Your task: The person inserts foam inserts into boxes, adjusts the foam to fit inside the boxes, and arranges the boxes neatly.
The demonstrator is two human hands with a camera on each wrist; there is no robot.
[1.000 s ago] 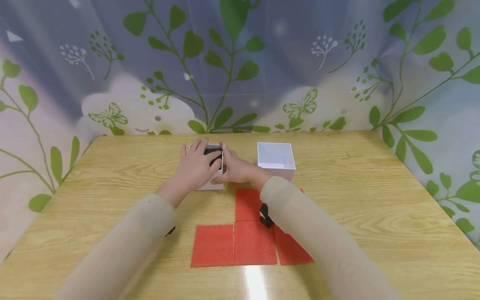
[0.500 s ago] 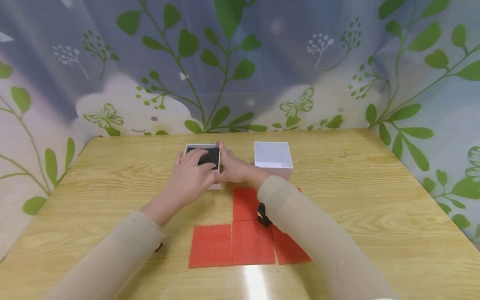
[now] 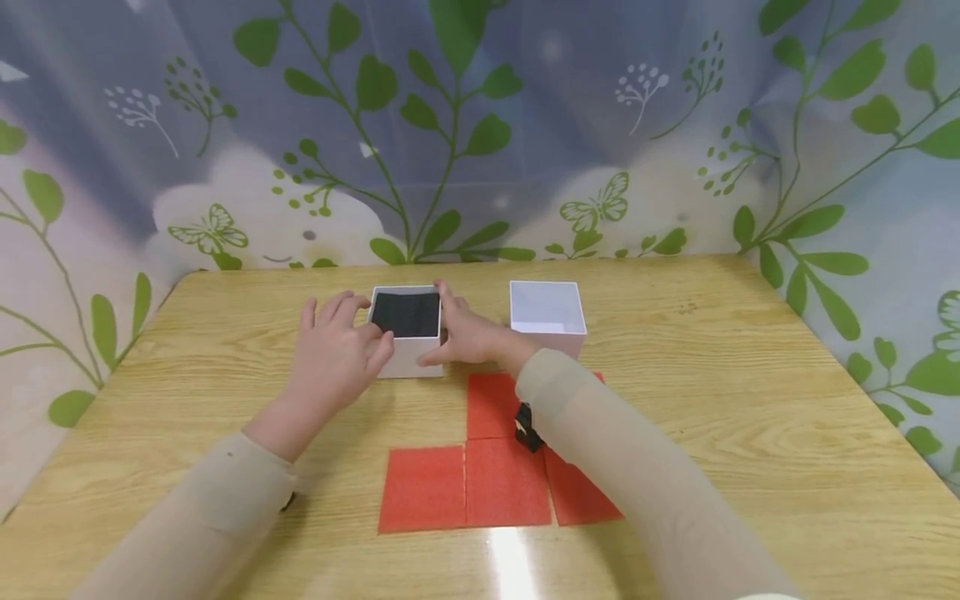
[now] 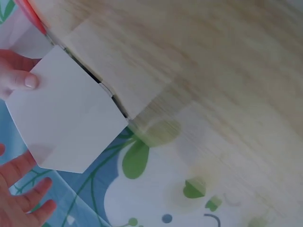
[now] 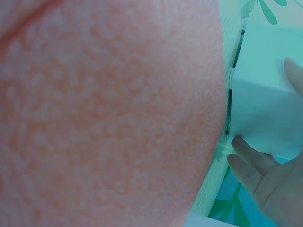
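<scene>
In the head view a white open-topped box (image 3: pixel 408 358) stands at the back, left of centre. A flat black square (image 3: pixel 407 314) lies inside it; I cannot tell whether it is one sheet or several. My right hand (image 3: pixel 472 335) holds this box at its right side, thumb at the front corner and index finger along the wall. My left hand (image 3: pixel 330 354) is at the box's left side with loosely bent fingers and holds nothing; whether it touches the wall is unclear. Both the left wrist view's white box (image 4: pixel 66 113) and the right wrist view's box (image 5: pixel 265 99) show fingers close by.
A second white open-topped box (image 3: pixel 551 308) stands to the right. Several red squares (image 3: pixel 506 483) lie flat in front, partly covered by my right sleeve (image 3: pixel 630 475). The wooden table (image 3: pixel 750 375) meets a leaf-patterned curtain (image 3: pixel 480 192) at the back.
My left hand has lifted off the black square and moved left, out of the box, uncovering the square. My right hand keeps its place on the box.
</scene>
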